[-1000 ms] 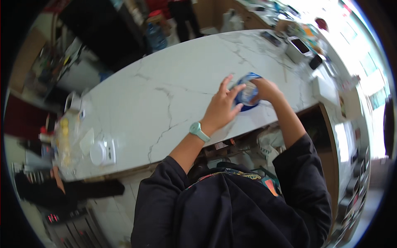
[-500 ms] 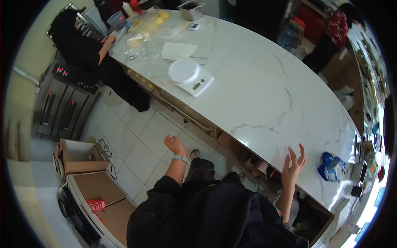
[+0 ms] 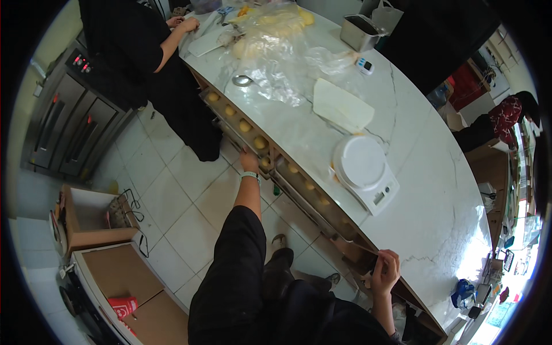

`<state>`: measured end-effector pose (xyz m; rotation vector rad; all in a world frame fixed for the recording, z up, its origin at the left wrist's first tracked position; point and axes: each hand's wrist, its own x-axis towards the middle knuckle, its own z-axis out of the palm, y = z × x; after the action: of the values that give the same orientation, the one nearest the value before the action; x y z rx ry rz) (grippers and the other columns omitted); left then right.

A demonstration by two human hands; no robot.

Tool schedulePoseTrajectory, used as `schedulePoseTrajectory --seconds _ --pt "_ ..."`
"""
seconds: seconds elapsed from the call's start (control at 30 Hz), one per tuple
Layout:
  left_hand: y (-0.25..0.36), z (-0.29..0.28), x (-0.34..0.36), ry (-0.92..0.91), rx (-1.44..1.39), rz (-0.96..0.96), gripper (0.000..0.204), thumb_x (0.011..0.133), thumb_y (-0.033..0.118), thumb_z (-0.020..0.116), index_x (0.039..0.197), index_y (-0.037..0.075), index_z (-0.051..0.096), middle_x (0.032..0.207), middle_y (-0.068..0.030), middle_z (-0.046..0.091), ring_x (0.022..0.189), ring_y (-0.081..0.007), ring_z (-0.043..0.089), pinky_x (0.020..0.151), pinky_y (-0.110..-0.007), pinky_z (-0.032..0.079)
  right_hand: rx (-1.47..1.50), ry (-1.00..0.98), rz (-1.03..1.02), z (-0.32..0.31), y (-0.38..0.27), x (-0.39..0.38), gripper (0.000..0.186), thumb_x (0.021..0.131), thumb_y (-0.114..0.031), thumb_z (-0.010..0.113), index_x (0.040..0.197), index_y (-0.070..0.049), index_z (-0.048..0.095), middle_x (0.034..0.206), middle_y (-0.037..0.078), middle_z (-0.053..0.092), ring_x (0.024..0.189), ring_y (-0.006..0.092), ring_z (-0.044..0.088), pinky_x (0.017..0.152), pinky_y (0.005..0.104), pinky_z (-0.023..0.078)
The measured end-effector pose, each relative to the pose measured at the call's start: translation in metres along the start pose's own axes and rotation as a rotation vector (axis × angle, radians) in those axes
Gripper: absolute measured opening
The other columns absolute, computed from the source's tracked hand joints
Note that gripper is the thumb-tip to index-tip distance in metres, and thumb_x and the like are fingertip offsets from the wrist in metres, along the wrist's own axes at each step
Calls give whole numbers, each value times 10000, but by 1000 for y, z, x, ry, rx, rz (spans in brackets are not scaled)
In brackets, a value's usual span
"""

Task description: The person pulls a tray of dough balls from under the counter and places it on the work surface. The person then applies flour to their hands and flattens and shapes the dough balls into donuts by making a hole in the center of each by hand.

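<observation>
My left hand [image 3: 249,160] reaches under the counter's edge, its fingers curled against the rim of a metal tray [image 3: 234,133] holding several round pale-yellow dough balls [image 3: 245,125]. Its fingertips are partly hidden. To the right, a second metal tray [image 3: 313,214] with more dough balls sits under the same edge. My right hand [image 3: 386,272] is at the counter edge past that tray's right end. Its fingers are pinched together by a thin pale strip, too small to make out.
On the marble counter [image 3: 428,190] are a white kitchen scale [image 3: 365,172], a pale rectangular sheet [image 3: 342,105], plastic bags [image 3: 276,63], a spoon [image 3: 242,80], a timer [image 3: 364,66] and a metal tin [image 3: 359,33]. A co-worker [image 3: 155,63] stands at the far left near an oven [image 3: 77,118]. Cardboard boxes [image 3: 118,270] are behind left.
I have moved left along the counter. My left hand went from hanging over the floor to the tray; my right hand left its raised, spread pose and closed at the counter edge.
</observation>
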<state>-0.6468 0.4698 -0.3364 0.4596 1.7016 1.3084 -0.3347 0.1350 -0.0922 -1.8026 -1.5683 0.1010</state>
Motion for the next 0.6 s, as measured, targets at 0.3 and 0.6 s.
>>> schedulePoseTrajectory --seconds 0.3,0.6 --pt "-1 6 25 -33 288 149 467 975 317 321 985 -109 513 968 -282 574 930 -381 558 798 -420 411 83 -103 22 68 -41 34 152 728 88 581 832 -21 593 853 127 608 747 240 607 646 286 493" --pt "-2 -88 -12 185 -78 108 463 982 319 317 1017 -90 531 958 -186 609 844 -267 563 807 -348 425 809 -761 431 253 -60 67 303 893 -229 560 1076 12 543 941 102 607 820 205 596 742 296 473"
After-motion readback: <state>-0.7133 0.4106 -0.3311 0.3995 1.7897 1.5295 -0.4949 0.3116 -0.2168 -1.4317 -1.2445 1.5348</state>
